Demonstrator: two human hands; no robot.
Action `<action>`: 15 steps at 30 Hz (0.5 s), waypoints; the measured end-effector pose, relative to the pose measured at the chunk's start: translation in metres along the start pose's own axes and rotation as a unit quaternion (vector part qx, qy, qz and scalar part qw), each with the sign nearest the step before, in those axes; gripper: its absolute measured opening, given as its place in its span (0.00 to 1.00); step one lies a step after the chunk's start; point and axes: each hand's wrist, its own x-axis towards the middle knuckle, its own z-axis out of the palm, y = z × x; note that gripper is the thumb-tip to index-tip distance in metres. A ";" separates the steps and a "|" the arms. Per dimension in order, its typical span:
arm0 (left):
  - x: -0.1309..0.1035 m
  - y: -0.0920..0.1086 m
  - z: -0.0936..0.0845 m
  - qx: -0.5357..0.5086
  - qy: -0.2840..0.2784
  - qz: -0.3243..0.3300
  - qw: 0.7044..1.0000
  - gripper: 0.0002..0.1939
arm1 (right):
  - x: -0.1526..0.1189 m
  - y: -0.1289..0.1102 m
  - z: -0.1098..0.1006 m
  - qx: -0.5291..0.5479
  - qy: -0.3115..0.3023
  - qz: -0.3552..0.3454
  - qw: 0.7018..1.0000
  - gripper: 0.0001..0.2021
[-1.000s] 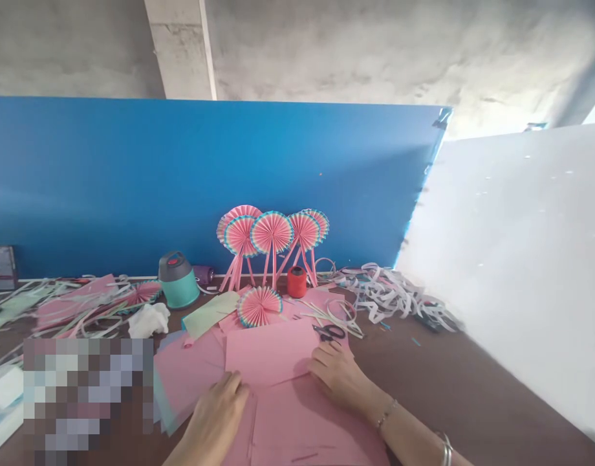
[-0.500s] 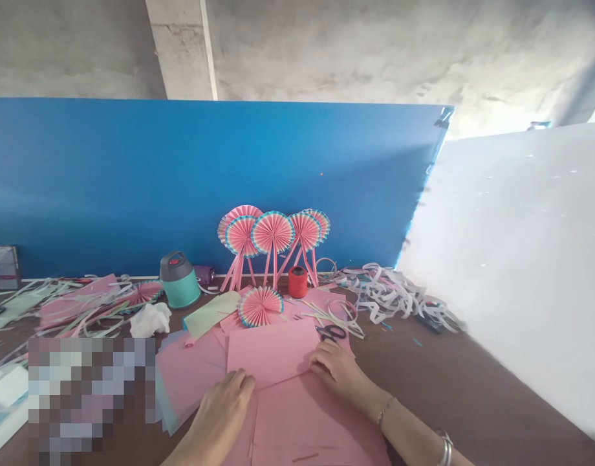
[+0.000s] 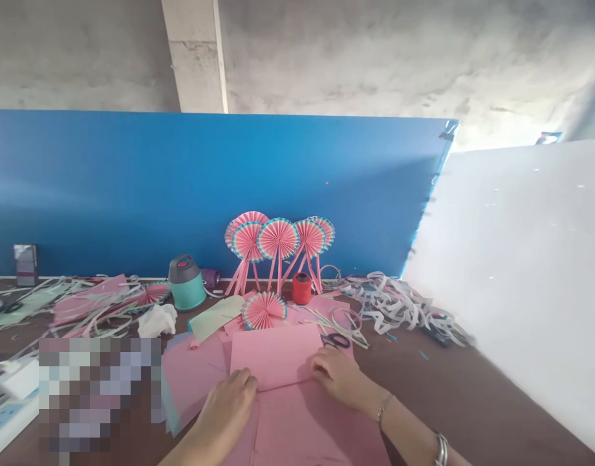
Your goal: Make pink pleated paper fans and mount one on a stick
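A pink paper sheet lies over more pink paper in front of me. At its lower left corner is my left hand, fingers curled together on the edge. My right hand pinches the sheet's right edge, with bracelets on that wrist. Black-handled scissors rest just beyond the right hand. A round pleated pink paper fan lies behind the sheet.
Several pleated fans on pink sticks stand against the blue panel. A red thread spool, a teal container, crumpled white tissue and heaped white strips lie around. A white power strip is at left.
The view has shifted a little, so the scene sits slightly lower and further right. Both hands stay at the sheet's near edge, which looks pulled straighter.
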 end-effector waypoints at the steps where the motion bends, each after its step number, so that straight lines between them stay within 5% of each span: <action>1: 0.001 -0.003 0.001 -0.030 0.017 -0.008 0.999 0.16 | 0.000 0.000 0.001 0.010 0.006 0.004 1.000 0.08; 8: 0.007 -0.018 -0.004 -0.197 0.028 -0.045 0.979 0.11 | 0.001 0.004 0.005 0.025 0.018 0.001 1.000 0.08; 12: 0.010 -0.004 -0.014 -0.164 0.026 0.019 0.986 0.19 | 0.000 0.003 0.006 -0.011 0.030 -0.023 0.999 0.08; 15: 0.013 0.009 -0.016 -0.148 0.027 0.025 0.988 0.16 | -0.001 0.001 0.005 -0.035 0.029 -0.030 0.999 0.08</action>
